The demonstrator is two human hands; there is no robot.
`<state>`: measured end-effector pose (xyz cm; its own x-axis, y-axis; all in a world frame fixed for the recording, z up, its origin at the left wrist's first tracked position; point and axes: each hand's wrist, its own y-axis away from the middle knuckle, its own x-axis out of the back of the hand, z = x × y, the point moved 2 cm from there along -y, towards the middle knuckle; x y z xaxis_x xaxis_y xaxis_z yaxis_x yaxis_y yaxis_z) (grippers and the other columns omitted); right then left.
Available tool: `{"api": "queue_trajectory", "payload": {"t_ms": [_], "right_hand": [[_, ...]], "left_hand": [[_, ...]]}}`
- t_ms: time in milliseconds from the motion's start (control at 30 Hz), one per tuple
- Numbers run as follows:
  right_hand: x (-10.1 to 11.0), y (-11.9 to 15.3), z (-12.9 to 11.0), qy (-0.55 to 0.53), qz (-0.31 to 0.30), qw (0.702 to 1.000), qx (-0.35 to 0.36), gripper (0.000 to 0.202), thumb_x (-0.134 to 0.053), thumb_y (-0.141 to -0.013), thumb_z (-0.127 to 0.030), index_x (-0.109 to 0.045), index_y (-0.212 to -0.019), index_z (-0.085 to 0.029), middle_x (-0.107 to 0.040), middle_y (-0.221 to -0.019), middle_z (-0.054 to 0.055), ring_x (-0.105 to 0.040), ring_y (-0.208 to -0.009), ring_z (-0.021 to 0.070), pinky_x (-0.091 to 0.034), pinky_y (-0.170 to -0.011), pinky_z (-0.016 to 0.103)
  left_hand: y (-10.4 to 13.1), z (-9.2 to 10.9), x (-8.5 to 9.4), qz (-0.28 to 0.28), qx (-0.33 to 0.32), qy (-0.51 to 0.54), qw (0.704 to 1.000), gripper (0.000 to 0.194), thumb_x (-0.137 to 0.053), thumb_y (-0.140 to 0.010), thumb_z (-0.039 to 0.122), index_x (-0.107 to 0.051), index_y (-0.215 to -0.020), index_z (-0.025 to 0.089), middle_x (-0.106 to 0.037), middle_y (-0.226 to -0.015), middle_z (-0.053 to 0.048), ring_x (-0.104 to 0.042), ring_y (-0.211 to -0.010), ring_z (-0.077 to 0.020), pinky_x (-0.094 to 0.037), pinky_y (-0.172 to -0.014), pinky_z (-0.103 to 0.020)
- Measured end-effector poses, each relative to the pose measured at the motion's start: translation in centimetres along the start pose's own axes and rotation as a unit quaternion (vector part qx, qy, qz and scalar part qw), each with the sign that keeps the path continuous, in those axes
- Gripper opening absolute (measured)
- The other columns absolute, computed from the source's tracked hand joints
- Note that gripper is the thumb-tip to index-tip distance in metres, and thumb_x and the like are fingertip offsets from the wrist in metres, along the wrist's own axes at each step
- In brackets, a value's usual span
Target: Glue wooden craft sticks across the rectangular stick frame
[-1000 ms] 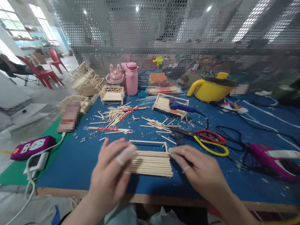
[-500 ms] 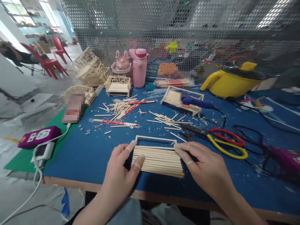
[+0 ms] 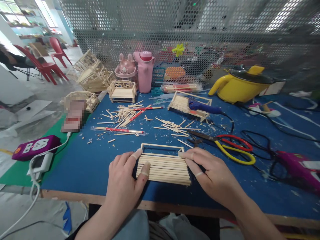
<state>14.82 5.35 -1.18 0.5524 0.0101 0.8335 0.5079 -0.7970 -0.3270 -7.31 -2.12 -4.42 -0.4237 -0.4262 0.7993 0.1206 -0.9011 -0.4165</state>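
Right, stick panel (image 3: 163, 169) sits at the near side of the table (image 3: 82, 166), between both hands, thin rail (image 3: 161, 146) along its far edge. Left hand (image 3: 126, 173) pinches the panel's left end, thumb on top. Right hand (image 3: 212, 170) pinches its far right corner, thumb and fingertips. Beyond: loose sticks (image 3: 176, 127), scissors (image 3: 217, 139) to their right. Further back, blue corded tool (image 3: 205, 107) on small wooden frame (image 3: 178, 101); yellow pot (image 3: 232, 90) farther right.

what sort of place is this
Probably a small craft workshop: a panel of wooden sticks, loose sticks and a miniature stick-built bench share a blue worktable.
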Motion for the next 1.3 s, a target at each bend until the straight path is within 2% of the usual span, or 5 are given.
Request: {"api": "queue_trajectory", "payload": {"t_ms": [300,533,833,1100,1300], "right_hand": [[-0.5,1.0,-0.1,-0.035,0.017,0.999,0.008,0.030,-0.045,-0.091,-0.017,-0.071,-0.105,-0.018,-0.072,-0.095,0.007,-0.067,-0.087,0.0156,-0.054,-0.079,0.026],[-0.1,0.6,-0.3,-0.052,-0.012,0.999,0.000,0.029,-0.047,-0.090,-0.016,-0.072,-0.106,-0.021,-0.072,-0.095,0.007,-0.067,-0.086,0.0164,-0.055,-0.078,0.028],[-1.8,4.7,-0.4,-0.150,0.139,0.958,-0.200,0.039,-0.042,-0.095,-0.025,-0.053,-0.132,-0.021,-0.069,-0.102,0.006,-0.066,-0.087,0.0154,-0.055,-0.079,0.028],[-3.5,5.3,-1.0,-0.082,0.099,0.986,-0.109,0.041,-0.046,-0.095,-0.032,-0.051,-0.133,-0.018,-0.060,-0.129,0.012,-0.058,-0.117,0.0229,-0.050,-0.096,0.036],[-3.7,4.9,-0.1,-0.015,0.104,0.990,-0.097,0.040,-0.047,-0.093,-0.036,-0.054,-0.130,-0.022,-0.064,-0.126,0.008,-0.062,-0.112,0.0223,-0.056,-0.086,0.031]], "left_hand": [[0.2,0.3,0.3,0.033,0.008,-0.048,0.998,0.048,-0.049,-0.091,0.040,-0.049,-0.127,0.009,-0.060,-0.121,-0.019,-0.052,-0.115,-0.0332,-0.040,-0.096,-0.051],[-0.3,4.5,-1.0,-0.052,-0.237,-0.121,0.962,0.055,-0.036,-0.096,0.048,-0.043,-0.138,0.014,-0.043,-0.148,-0.013,-0.035,-0.138,-0.0309,-0.026,-0.110,-0.051],[-0.7,5.1,-2.5,-0.076,-0.250,-0.171,0.950,0.058,-0.020,-0.099,0.043,-0.052,-0.131,0.007,-0.056,-0.136,-0.015,-0.055,-0.122,-0.0323,-0.042,-0.096,-0.052],[-0.5,5.3,-2.1,-0.108,-0.212,-0.158,0.958,0.049,-0.030,-0.098,0.039,-0.046,-0.136,0.012,-0.047,-0.144,-0.010,-0.046,-0.130,-0.0289,-0.034,-0.105,-0.054],[-0.9,5.6,-1.9,-0.124,-0.135,-0.111,0.977,0.051,-0.034,-0.096,0.045,-0.043,-0.138,0.018,-0.045,-0.146,-0.006,-0.045,-0.131,-0.0282,-0.022,-0.111,-0.064]]}}
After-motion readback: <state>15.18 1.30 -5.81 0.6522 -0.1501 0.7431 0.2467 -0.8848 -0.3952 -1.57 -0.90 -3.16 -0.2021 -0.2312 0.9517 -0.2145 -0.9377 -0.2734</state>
